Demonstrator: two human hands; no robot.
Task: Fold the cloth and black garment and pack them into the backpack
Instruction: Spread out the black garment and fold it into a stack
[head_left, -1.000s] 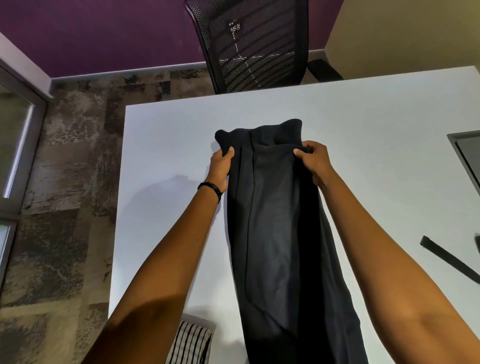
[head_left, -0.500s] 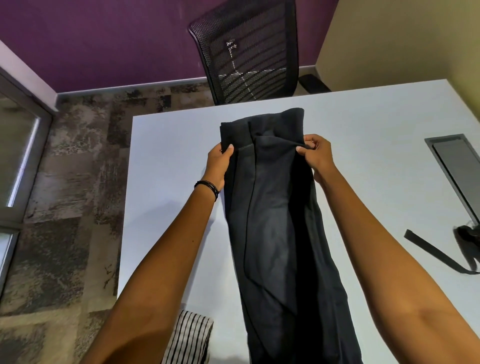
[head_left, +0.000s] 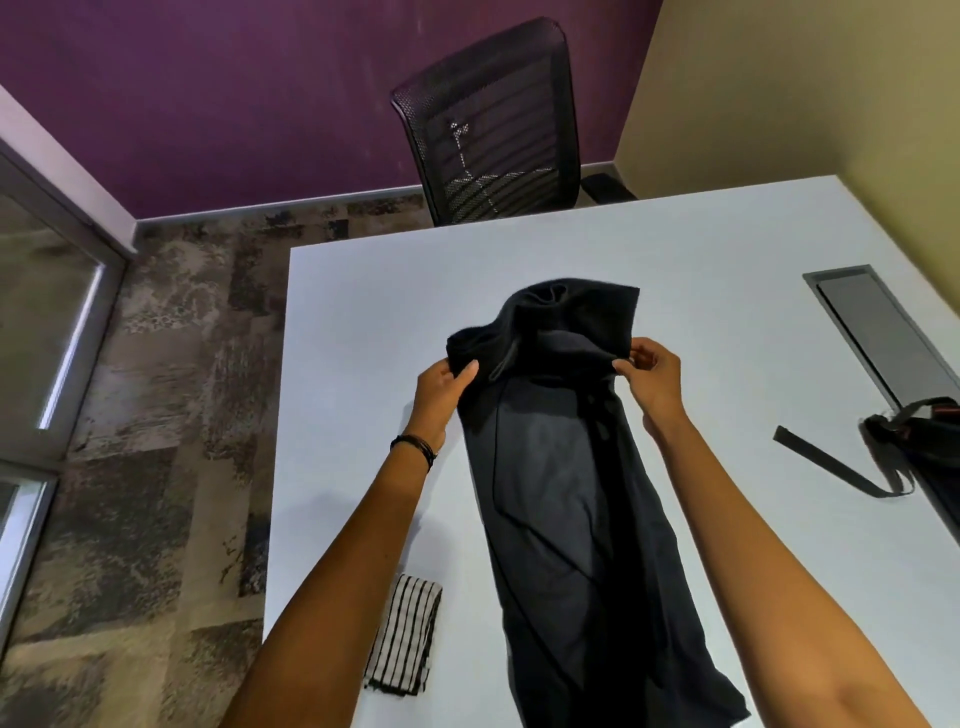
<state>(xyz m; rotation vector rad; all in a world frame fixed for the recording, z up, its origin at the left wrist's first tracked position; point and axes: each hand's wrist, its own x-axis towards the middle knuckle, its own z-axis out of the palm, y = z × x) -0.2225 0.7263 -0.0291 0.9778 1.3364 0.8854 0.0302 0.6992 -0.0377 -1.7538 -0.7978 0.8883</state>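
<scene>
1. A white table (head_left: 701, 249) fills the room's corner, with a purple wall behind, a mesh chair (head_left: 493, 119) at the far edge and patchy carpet to the left.
2. A striped cloth (head_left: 402, 642) lies folded near the table's near edge; the backpack (head_left: 930, 447) sits at the right edge, its strap trailing.
3. Since a moment ago, the garment's top has flopped forward and the hands sit lower.
4. The left hand (head_left: 441, 392) pinches the black garment (head_left: 561, 493) at its upper left corner; the right hand (head_left: 652, 384) grips the upper right, fingers closed on fabric.
</scene>
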